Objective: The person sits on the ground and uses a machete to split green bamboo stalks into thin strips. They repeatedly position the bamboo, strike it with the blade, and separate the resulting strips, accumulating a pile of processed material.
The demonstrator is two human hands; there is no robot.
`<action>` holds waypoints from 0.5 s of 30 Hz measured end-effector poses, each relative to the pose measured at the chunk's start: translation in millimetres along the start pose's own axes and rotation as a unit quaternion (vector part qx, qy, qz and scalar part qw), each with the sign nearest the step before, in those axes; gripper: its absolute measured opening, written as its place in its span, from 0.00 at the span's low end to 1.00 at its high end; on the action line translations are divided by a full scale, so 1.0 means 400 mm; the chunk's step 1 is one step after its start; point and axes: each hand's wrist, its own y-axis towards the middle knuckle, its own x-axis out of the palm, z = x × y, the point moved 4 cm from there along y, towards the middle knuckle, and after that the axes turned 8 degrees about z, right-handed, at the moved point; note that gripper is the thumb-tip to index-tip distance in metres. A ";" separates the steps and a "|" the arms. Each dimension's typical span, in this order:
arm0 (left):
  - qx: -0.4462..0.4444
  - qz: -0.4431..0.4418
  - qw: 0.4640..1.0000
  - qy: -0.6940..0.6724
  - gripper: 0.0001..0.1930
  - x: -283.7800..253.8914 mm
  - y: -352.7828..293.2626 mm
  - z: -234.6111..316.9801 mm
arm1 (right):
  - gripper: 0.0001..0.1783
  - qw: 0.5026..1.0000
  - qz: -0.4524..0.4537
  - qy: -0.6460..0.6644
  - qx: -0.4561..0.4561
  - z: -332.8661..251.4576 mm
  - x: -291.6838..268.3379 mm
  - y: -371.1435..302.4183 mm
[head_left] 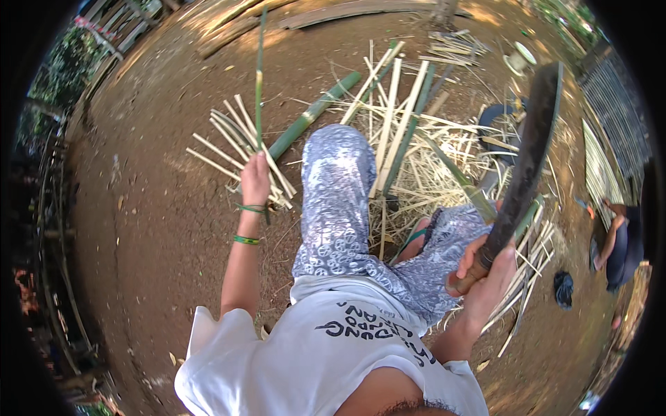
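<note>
My left hand point(255, 179) is closed around the lower end of a thin green bamboo strip point(259, 90), which points up and away from me. Beside that hand, pale split bamboo strips point(225, 132) lie fanned out on the ground. In my right hand point(496, 277) is a machete point(528, 152), gripped by its wooden handle with the broad dark blade raised and slanting up to the right. Behind the machete a split bamboo piece point(459, 177) slants down toward my right hand; its lower end is partly hidden. Both hands are apart, one on each side of my legs.
A green bamboo pole point(312, 118) lies beyond my left knee. Shavings point(444, 163) and long pale strips point(390, 118) spread ahead, with more strips point(524, 277) at the right. A black plastic bag point(562, 290) and another person point(621, 243) are farther right.
</note>
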 end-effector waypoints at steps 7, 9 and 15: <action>-0.147 0.076 0.971 0.170 0.23 -0.001 -0.172 -0.391 | 0.40 1.000 -0.019 0.014 0.013 -0.006 0.028 -0.015; -0.205 0.112 0.925 0.299 0.30 0.006 -0.171 -0.430 | 0.41 1.000 -0.014 0.008 0.017 -0.001 0.031 -0.022; 0.062 0.101 0.986 -0.114 0.24 0.068 -0.032 0.228 | 0.42 0.997 -0.063 -0.030 -0.011 -0.007 0.034 0.011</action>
